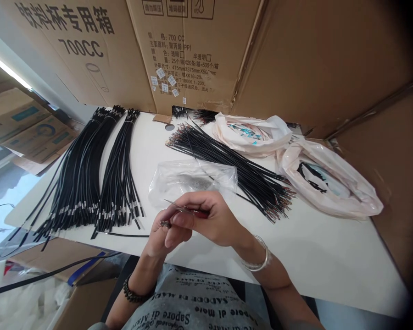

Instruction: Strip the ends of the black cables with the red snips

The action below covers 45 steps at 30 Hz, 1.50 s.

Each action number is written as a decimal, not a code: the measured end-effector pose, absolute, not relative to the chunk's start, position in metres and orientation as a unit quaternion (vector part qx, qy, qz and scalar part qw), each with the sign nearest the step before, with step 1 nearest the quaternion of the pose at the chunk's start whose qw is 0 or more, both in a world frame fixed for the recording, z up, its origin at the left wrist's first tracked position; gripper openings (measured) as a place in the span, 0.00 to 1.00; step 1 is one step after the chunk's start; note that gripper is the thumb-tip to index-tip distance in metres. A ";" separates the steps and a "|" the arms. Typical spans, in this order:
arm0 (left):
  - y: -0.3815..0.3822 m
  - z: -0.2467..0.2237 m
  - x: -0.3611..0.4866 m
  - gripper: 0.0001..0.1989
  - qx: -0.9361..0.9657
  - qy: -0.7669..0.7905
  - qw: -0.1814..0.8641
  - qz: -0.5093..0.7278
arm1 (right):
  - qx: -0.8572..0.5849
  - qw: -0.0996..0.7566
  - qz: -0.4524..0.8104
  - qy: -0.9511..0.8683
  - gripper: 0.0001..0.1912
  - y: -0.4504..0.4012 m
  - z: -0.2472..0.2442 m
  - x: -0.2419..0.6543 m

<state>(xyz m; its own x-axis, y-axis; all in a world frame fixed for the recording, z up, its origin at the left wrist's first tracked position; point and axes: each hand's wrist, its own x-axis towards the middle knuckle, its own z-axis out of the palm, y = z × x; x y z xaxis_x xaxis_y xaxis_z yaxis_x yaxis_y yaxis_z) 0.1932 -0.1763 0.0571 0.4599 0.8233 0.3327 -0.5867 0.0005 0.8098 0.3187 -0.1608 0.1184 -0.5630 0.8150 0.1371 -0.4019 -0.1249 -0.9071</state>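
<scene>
My left hand (160, 233) is closed in front of me, fingers curled, just over the table's near edge. A single black cable (124, 235) runs from the left into it; a small dark piece shows between the fingers, too small to make out. Close against it, my right hand (209, 217) pinches a slim pointed metal tool with a red handle (201, 213), its tip pointing left across the left fingers. The tool's exact kind is hidden by the fingers. Just beyond both hands lies a clear plastic bag (192, 178) with small greyish contents.
Bundled black cables with pale ends (79, 169) lie on the left of the white table (296, 256). Another cable pile (227, 165) lies behind the hands. Two open pale bags (344, 201) with small parts stand right. Large cardboard boxes (192, 55) wall off the back.
</scene>
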 end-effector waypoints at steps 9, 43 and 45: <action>-0.181 0.065 0.196 0.39 0.381 0.072 0.786 0.481 | -0.222 0.406 0.713 -0.526 0.06 -0.160 0.118 0.320; -0.186 0.055 0.192 0.42 0.356 0.125 0.819 0.431 | -0.242 0.368 0.776 -0.452 0.13 -0.164 0.122 0.319; -0.184 0.058 0.195 0.43 0.355 0.137 0.818 0.432 | -0.246 0.369 0.774 -0.451 0.13 -0.165 0.122 0.319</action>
